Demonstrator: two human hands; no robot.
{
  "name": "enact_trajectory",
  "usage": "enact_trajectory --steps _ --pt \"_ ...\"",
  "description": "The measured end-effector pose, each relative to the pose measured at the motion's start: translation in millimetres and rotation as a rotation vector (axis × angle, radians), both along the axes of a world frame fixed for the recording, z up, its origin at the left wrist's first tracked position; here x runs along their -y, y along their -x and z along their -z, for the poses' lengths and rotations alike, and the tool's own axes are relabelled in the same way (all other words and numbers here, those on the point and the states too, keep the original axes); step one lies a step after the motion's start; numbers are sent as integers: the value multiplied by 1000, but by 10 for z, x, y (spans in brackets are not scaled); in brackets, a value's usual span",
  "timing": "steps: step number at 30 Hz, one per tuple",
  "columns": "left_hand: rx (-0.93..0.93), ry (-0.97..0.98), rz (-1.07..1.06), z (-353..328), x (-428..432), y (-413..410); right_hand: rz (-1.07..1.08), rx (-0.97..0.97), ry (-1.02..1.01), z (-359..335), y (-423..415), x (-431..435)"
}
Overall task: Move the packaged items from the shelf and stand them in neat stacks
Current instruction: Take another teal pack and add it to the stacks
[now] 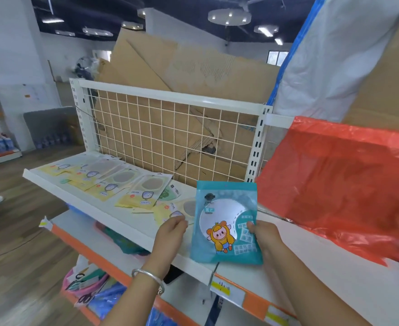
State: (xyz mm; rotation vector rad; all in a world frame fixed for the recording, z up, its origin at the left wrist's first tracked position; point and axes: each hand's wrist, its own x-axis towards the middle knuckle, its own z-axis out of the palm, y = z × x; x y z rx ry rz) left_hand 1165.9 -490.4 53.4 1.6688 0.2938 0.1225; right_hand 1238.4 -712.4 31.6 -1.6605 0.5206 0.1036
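Progress looks slight, in my judgement: most of the flat yellow plastic packets with oval mesh windows point(113, 182) lie loose and overlapping along the white metal shelf point(80, 196), from its left end toward the middle, none of them upright and no neat stack to be seen anywhere. One teal plastic pouch with a round clear window and a cartoon figure point(225, 222) is held upright at the shelf's front edge, right of the yellow spread. The right hand point(266, 236) is closed on the pouch's right side, thumb on its face. The left hand point(172, 231) has its fingers pinched on the edge of the nearest yellow packet, close to the front lip of the shelf; I cannot tell whether it has that packet lifted.

What is left, then, is nearly everything: gathering the scattered packets, sorting them and standing them together.

For room, the white wire grid panel point(170, 137) closes the back edge of the shelf, so packets could lean against it. The shelf surface right of the pouch is bare up to the crumpled red plastic sheet point(342, 180), which drapes over the right end and crowds that corner. The front lip is low and may let an upright packet slide off.
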Motion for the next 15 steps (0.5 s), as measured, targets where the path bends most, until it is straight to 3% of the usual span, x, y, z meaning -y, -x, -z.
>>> enact_trajectory --steps 7,15 --pt "70 31 154 8 669 246 184 94 -66 -73 749 660" --pt "82 11 410 41 1963 578 410 249 -68 -192 1773 1973"
